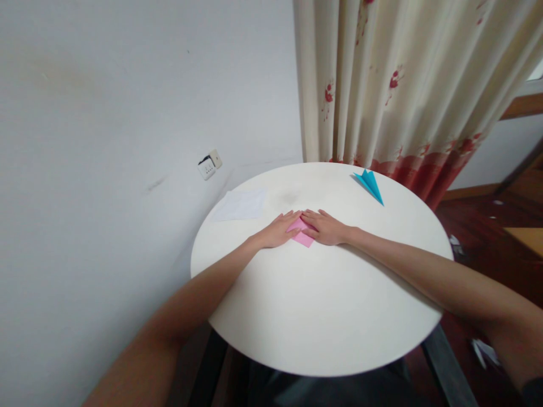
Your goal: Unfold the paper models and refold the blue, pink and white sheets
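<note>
While both palms lie flat, the left hand [278, 230] and right hand [326, 227] press open-fingered on the pink paper [302, 233] near the middle of the round white table [322, 316], gripping nothing. If one hand slides on that smooth top, the paper could skew and crease crooked.
</note>
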Demonstrator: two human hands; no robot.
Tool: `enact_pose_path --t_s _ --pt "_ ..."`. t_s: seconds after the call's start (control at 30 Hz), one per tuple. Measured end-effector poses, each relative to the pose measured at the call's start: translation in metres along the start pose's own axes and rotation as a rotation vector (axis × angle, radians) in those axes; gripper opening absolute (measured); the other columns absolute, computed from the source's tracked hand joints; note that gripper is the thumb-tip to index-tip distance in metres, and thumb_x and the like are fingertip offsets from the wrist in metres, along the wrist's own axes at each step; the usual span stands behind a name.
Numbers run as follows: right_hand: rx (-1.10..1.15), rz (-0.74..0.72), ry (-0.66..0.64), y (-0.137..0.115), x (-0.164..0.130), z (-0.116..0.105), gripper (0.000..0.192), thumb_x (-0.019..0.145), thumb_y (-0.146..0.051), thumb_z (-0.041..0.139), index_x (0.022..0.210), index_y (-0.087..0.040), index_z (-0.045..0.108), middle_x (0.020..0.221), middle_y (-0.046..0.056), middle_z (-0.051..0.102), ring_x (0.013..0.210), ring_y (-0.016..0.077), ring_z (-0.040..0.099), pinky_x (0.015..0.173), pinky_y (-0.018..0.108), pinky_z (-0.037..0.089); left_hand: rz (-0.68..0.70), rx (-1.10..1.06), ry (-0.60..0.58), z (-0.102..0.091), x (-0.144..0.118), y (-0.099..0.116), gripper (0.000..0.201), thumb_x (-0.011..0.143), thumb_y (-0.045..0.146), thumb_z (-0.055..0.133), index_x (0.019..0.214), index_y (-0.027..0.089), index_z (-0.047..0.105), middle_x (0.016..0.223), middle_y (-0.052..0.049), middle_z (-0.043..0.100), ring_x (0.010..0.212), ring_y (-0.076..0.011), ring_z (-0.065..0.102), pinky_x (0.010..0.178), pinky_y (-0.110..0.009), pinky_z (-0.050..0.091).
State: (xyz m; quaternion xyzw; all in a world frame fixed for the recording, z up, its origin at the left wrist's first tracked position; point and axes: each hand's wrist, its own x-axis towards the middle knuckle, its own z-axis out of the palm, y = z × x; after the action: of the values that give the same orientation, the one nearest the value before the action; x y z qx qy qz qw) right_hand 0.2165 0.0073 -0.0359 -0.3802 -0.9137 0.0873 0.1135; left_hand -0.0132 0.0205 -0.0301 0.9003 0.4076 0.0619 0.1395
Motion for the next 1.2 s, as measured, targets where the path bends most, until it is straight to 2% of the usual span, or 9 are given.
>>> enact_pose_path --t_s 0.3,0.47,0.67,0.77,0.83,0.97,1.2 --pt "-0.071 0.154 0.045 0.004 0.003 0.005 0.06 0.107 -0.043 0.025 0.154 -0.01 0.04 0.163 0.019 0.031 0.152 0.034 0.027 0.119 0.061 0.025 0.005 0.028 -0.033 -0.003 0.0 -0.002 0.067 0.105 0.055 0.028 0.16 0.018 0.026 0.168 -0.011 0.02 0.157 -0.0244 0.013 0.126 -0.042 0.008" --pt "-0.105 0.207 0.056 0.008 0.003 0.007 0.053 0.106 -0.035 0.026 0.152 -0.012 0.041 0.163 0.019 0.033 0.151 0.0336 0.029 0.118 0.061 0.028 0.009 0.022 -0.04 -0.002 0.0 -0.004 0.065 0.105 0.056 0.027 0.16 0.021 0.027 0.169 -0.009 0.018 0.157 -0.0243 0.012 0.126 -0.043 0.008" --pt "-0.111 0.293 0.114 0.011 0.001 0.006 0.044 0.103 -0.025 0.03 0.141 -0.013 0.05 0.156 0.022 0.043 0.147 0.0353 0.035 0.113 0.061 0.033 0.022 0.026 -0.034 -0.003 -0.002 -0.002 0.062 0.105 0.055 0.026 0.16 0.025 0.028 0.169 -0.006 0.017 0.157 -0.0229 0.012 0.126 -0.043 0.008" --pt "-0.099 0.316 0.133 0.012 0.001 0.005 0.046 0.102 -0.022 0.032 0.144 -0.012 0.048 0.157 0.021 0.041 0.148 0.0346 0.034 0.114 0.059 0.033 0.028 0.025 -0.039 -0.004 -0.002 -0.002 0.061 0.106 0.055 0.024 0.159 0.026 0.029 0.169 -0.005 0.018 0.157 -0.0225 0.012 0.126 -0.043 0.007" --pt "-0.075 0.267 0.133 0.01 0.002 0.004 0.046 0.103 -0.023 0.033 0.145 -0.013 0.048 0.158 0.02 0.041 0.149 0.0326 0.033 0.115 0.057 0.033 0.021 0.025 -0.044 -0.004 -0.002 -0.002 0.062 0.105 0.056 0.024 0.159 0.026 0.029 0.169 -0.005 0.018 0.157 -0.0226 0.011 0.127 -0.043 0.008" --pt "-0.017 0.075 0.084 0.006 0.003 0.003 0.047 0.105 -0.03 0.032 0.145 -0.015 0.051 0.158 0.016 0.042 0.149 0.029 0.035 0.118 0.055 0.03 0.009 0.014 -0.038 -0.002 -0.001 -0.002 0.066 0.105 0.057 0.027 0.16 0.022 0.026 0.169 -0.007 0.019 0.157 -0.023 0.012 0.127 -0.042 0.008" --pt "0.01 0.027 0.033 0.005 0.002 0.002 0.057 0.105 -0.037 0.035 0.156 -0.014 0.038 0.162 0.018 0.034 0.152 0.0295 0.028 0.12 0.058 0.024 0.033 0.015 -0.021 0.0 0.0 -0.004 0.066 0.104 0.057 0.027 0.161 0.024 0.023 0.169 -0.006 0.02 0.157 -0.0233 0.012 0.126 -0.042 0.009"
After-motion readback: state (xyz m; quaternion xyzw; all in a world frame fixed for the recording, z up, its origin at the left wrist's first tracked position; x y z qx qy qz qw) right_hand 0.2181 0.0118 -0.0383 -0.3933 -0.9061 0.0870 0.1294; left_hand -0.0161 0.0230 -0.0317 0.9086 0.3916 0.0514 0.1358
